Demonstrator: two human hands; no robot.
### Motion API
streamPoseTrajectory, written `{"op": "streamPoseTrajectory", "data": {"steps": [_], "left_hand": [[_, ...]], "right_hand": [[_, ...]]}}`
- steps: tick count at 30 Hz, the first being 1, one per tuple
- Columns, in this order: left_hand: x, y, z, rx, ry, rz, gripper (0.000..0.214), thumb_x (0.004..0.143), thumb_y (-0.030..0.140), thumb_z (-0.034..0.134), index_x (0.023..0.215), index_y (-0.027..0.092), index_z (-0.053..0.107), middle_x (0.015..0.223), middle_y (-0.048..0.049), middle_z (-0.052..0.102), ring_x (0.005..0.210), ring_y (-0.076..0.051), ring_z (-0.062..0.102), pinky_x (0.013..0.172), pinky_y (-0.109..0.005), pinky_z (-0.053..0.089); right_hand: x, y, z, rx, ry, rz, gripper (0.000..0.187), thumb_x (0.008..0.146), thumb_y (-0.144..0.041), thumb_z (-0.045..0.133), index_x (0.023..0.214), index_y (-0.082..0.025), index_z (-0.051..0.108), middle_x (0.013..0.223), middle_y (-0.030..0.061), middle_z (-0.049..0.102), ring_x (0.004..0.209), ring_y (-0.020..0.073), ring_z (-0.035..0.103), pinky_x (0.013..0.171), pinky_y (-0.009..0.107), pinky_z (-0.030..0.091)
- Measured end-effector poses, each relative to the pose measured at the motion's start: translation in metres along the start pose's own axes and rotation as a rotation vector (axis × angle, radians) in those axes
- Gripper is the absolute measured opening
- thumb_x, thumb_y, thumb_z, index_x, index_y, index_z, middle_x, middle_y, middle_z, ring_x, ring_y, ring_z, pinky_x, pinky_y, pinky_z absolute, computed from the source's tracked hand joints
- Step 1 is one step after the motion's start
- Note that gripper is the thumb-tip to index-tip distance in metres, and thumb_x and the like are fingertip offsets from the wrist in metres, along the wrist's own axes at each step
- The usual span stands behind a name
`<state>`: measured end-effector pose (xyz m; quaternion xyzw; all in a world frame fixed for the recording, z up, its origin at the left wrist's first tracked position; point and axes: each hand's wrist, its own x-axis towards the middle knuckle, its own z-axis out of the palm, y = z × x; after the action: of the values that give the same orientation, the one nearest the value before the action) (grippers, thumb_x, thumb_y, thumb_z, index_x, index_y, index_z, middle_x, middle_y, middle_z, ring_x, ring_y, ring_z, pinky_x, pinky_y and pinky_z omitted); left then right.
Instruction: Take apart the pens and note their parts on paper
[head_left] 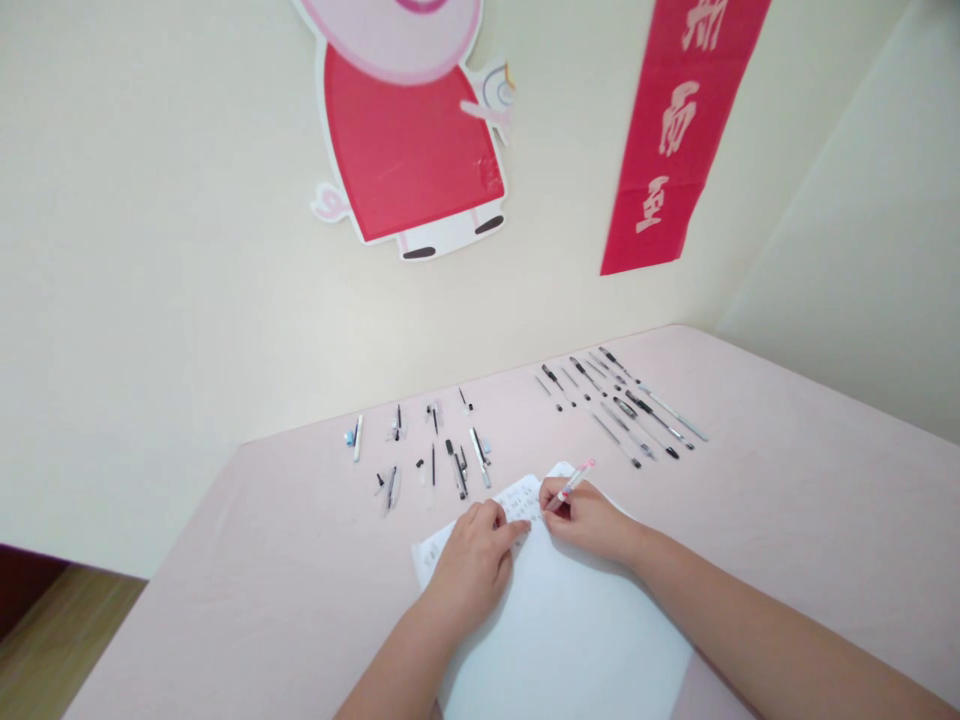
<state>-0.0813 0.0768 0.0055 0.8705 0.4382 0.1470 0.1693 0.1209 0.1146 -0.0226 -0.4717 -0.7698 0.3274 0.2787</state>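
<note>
A white sheet of paper [570, 620] lies on the pink table [262, 580] in front of me, with small handwriting near its far edge. My right hand [592, 520] is closed round a pink pen [571, 484], whose tip rests on the paper by the writing. My left hand [476, 560] lies on the sheet's upper left part, fingers curled down and pressing it, index finger stretched toward the pen tip.
Several taken-apart pen pieces [457, 465] lie in small groups beyond the paper. A row of several whole pens [630, 410] lies to the right near the wall. A cartoon cut-out [412, 130] and a red banner [675, 130] hang on the wall. Wooden floor [60, 640] shows left.
</note>
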Motion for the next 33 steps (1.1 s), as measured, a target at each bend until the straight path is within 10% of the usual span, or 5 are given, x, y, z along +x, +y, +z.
{"op": "streamPoseTrajectory", "data": {"steps": [33], "left_hand": [[0.0000,-0.0015,0.0010,-0.001,0.002,0.003,0.045,0.076,0.005,0.044,0.113,0.028,0.056,0.092,-0.0053,0.048,0.087,-0.020,0.045,0.079,-0.034,0.039]], "right_hand": [[0.0006,0.0000,-0.0001,-0.045,0.045,-0.020,0.011,0.065,-0.008,0.047,0.066,-0.018,0.050,0.058,-0.0041,0.046,0.057,0.0104,0.044,0.054,0.021,0.032]]}}
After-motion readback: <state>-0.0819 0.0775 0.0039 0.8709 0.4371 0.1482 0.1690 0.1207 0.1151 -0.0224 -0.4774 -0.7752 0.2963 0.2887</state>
